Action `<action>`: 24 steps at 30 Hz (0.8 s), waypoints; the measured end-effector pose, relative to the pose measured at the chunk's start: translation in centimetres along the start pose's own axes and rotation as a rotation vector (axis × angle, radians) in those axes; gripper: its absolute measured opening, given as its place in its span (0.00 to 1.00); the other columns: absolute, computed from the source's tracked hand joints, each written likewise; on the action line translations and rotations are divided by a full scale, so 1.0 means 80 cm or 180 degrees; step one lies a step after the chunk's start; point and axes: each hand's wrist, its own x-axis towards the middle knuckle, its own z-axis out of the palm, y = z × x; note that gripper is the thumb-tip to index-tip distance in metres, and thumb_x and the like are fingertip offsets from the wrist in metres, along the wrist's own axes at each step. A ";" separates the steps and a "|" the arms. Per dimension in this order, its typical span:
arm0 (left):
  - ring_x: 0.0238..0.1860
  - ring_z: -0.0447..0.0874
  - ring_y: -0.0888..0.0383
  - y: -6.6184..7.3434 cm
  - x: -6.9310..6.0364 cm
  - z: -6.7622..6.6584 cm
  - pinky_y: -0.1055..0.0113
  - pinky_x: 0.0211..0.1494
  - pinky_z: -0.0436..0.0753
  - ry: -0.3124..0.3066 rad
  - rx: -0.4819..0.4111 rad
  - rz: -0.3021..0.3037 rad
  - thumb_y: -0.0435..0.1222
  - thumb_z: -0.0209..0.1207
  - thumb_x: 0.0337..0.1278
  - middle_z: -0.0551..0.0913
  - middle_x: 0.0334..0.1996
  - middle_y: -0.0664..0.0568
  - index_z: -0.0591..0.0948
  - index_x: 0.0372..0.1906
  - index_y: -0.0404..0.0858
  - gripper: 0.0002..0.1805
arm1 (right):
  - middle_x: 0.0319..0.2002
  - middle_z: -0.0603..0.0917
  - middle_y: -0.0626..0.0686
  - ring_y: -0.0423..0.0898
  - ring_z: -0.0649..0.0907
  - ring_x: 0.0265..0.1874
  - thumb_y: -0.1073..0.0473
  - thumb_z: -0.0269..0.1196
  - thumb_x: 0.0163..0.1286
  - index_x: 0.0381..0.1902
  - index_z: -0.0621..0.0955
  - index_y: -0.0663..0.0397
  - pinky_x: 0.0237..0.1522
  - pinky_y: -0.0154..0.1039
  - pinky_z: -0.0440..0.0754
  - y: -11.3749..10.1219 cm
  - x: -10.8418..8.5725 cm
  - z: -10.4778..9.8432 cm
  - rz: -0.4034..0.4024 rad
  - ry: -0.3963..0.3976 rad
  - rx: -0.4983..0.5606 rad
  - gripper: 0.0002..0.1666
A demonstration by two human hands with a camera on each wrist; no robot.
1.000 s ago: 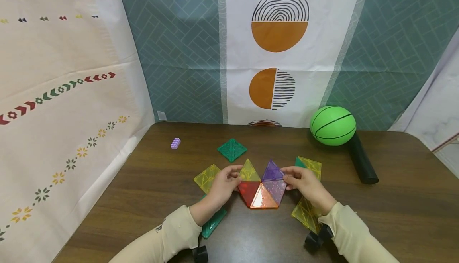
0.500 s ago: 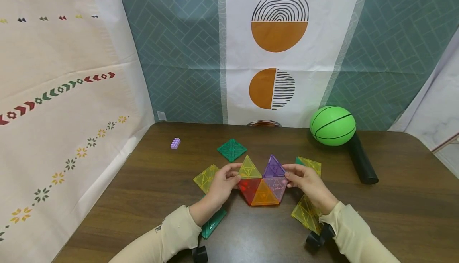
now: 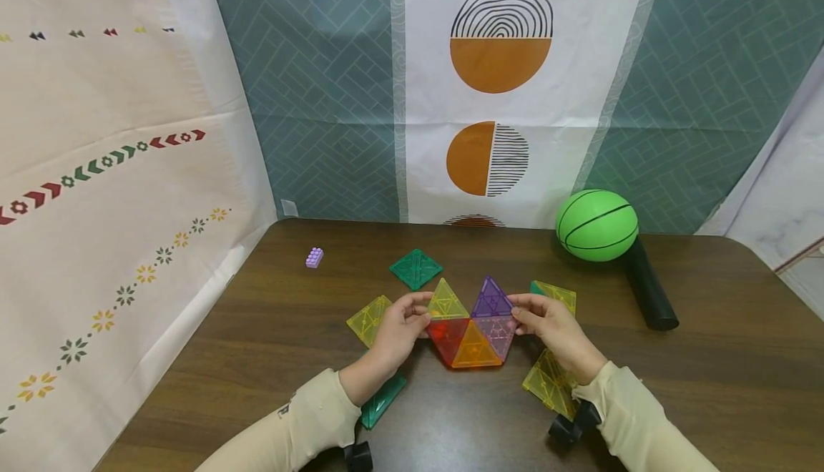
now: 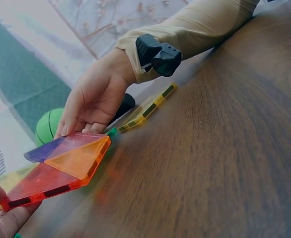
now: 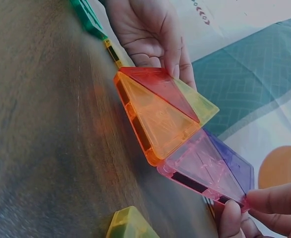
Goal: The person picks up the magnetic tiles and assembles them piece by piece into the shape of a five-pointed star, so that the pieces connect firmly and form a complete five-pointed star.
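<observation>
Several translucent triangular magnetic tiles are joined edge to edge in a fan: yellow (image 3: 445, 305), red (image 3: 447, 337), orange (image 3: 476, 349), pink (image 3: 498, 332) and purple (image 3: 492, 300). A notch stands between the yellow and purple ones. My left hand (image 3: 398, 325) pinches the fan's left side where red meets yellow. On the other side, my right hand (image 3: 555, 329) pinches it where pink meets purple, thumb and fingers on opposite faces in the right wrist view. Both wrist views show the fan raised off the wooden table (image 4: 209, 163).
Green tiles (image 3: 416, 269) lie behind the fan. Yellow tiles (image 3: 370, 320) and more green tiles (image 3: 383, 402) lie by the left arm. Others, yellow (image 3: 550, 385) and green-yellow (image 3: 558, 293), flank the right hand. Farther back are a purple toy brick (image 3: 314, 257), a green ball (image 3: 597, 225) and a black cylinder (image 3: 650, 287).
Compared with a second ago, the fan has tilted and risen slightly, and the glare on the orange tile is gone. Over the last half second both hands hold nearly still.
</observation>
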 end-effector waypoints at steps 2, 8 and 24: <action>0.30 0.77 0.64 0.001 0.000 0.000 0.68 0.36 0.83 -0.0009 -0.0001 -0.0003 0.23 0.52 0.63 0.79 0.39 0.39 0.74 0.59 0.29 0.19 | 0.36 0.81 0.49 0.36 0.81 0.32 0.66 0.52 0.73 0.62 0.70 0.72 0.39 0.31 0.83 0.001 0.000 0.000 0.0000 0.0000 0.0016 0.23; 0.30 0.77 0.65 0.001 0.000 -0.001 0.67 0.37 0.84 -0.0031 -0.0028 -0.0054 0.23 0.52 0.63 0.78 0.39 0.41 0.74 0.59 0.27 0.19 | 0.37 0.81 0.49 0.37 0.81 0.33 0.65 0.52 0.74 0.63 0.70 0.72 0.39 0.31 0.83 0.001 0.000 -0.001 -0.0007 -0.0028 0.0028 0.23; 0.33 0.75 0.65 -0.001 0.001 -0.003 0.69 0.39 0.83 -0.0101 -0.0133 -0.0106 0.24 0.51 0.65 0.77 0.39 0.44 0.72 0.63 0.28 0.22 | 0.41 0.83 0.45 0.34 0.80 0.34 0.62 0.52 0.74 0.66 0.69 0.69 0.40 0.31 0.82 0.003 0.000 -0.003 -0.0016 -0.0137 0.0117 0.25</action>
